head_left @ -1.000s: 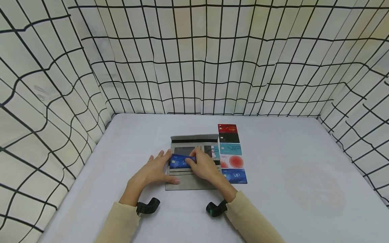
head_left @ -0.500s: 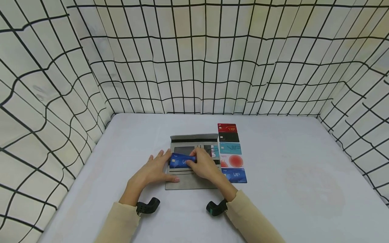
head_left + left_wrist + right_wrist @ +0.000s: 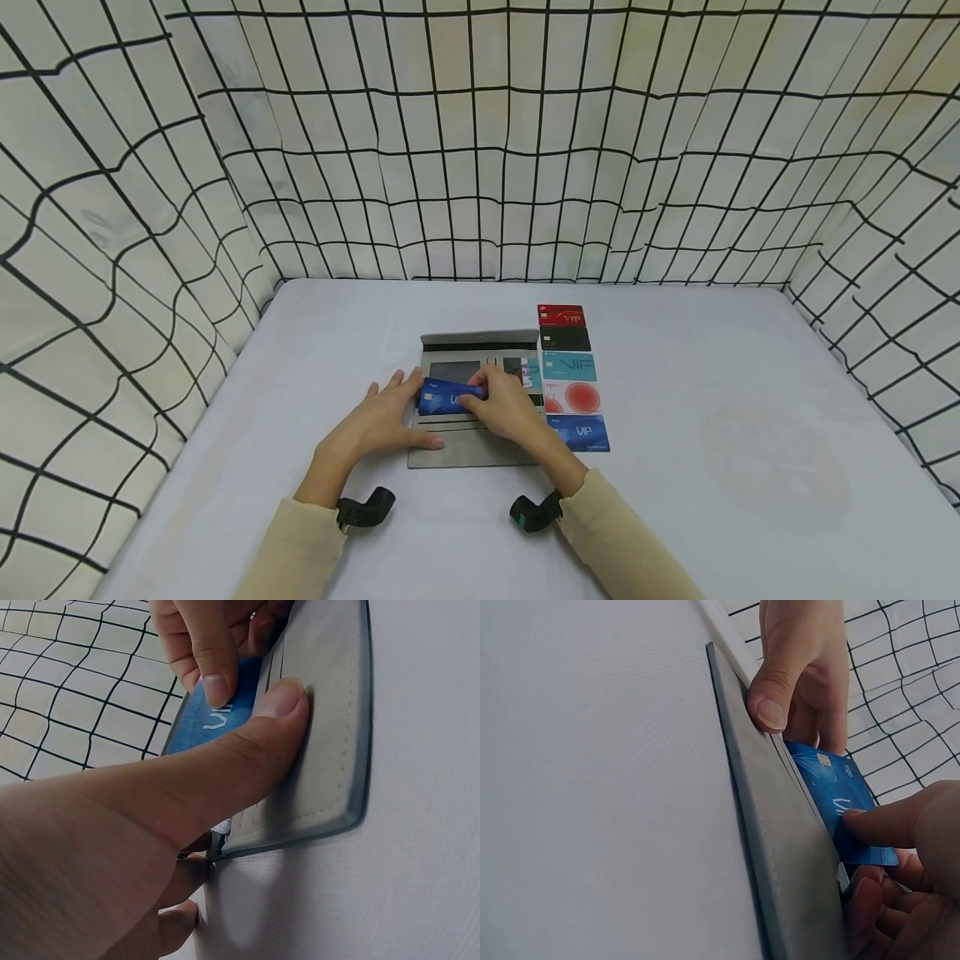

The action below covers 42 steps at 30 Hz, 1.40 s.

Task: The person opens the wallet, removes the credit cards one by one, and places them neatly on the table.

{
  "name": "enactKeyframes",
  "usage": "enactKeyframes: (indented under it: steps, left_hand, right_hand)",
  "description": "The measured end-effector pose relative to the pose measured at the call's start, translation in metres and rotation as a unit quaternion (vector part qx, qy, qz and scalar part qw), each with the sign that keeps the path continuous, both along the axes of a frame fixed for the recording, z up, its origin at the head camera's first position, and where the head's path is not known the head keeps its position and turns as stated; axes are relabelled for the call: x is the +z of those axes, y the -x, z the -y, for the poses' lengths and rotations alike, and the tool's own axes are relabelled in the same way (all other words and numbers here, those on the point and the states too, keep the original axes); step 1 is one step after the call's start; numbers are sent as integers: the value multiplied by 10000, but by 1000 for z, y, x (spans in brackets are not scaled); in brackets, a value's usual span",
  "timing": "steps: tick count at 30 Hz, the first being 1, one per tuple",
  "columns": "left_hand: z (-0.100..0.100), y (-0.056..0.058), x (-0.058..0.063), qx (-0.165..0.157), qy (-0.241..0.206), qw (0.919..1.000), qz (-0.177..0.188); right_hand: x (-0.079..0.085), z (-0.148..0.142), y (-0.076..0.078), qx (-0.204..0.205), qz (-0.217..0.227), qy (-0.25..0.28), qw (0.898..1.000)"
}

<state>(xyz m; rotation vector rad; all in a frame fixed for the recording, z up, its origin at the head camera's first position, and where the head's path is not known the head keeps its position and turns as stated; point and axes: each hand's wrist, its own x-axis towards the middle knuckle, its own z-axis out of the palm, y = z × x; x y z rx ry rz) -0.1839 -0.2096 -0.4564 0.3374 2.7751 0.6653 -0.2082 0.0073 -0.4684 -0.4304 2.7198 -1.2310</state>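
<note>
A grey wallet lies unfolded on the white table. My right hand pinches a blue VIP card at its right end, thumb on the printed face. In the right wrist view the card stands partly behind the edges of the wallet's slots; its lower part is hidden. My left hand rests at the wallet's left side with fingers spread. Its thumb lies on the wallet's lower flap in the left wrist view, and the other fingers are beyond the side edge.
Right of the wallet is a column of cards: red, black, teal, white with a red circle, and blue. Black netting over white walls surrounds the table at the back and sides.
</note>
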Motion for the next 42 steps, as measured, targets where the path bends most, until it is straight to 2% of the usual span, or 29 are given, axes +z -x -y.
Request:
enactKeyframes:
  steps: [25,42]
  left_hand:
    - [-2,0,1,122,20,9999,93]
    - [-2,0,2,37,2,10000,22]
  right_hand:
    - [1,-2,0,145,-40,10,9999]
    - [1,-3,-1,167,16,-41,9999]
